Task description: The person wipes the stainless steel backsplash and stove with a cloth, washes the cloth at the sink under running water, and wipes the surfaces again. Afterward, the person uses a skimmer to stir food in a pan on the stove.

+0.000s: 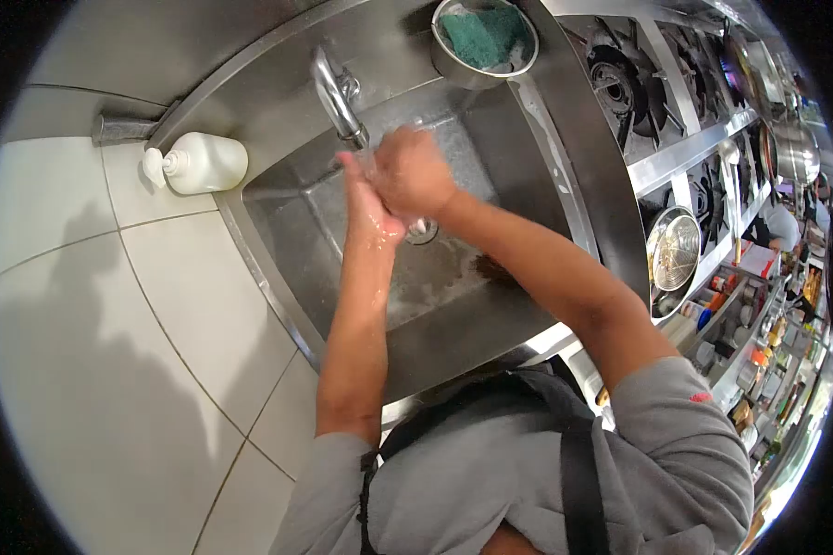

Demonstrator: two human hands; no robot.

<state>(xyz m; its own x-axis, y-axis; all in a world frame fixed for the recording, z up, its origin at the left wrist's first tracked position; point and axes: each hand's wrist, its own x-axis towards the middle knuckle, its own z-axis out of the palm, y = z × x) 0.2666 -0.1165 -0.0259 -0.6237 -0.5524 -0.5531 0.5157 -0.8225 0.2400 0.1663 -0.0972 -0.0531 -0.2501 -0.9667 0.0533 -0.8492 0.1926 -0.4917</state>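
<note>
Faucet (329, 88) near left hand (368, 207) and right hand (415, 174), fingers' grip unclear, sleeve lettering (702, 398) unreadable.

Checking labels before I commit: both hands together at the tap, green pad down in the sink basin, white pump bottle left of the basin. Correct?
One miss: the green pad isn't down in the basin. The head view shows it in the metal pot beyond the basin's far right corner. Left hand, right hand, tap and white pump bottle are as stated.
</note>
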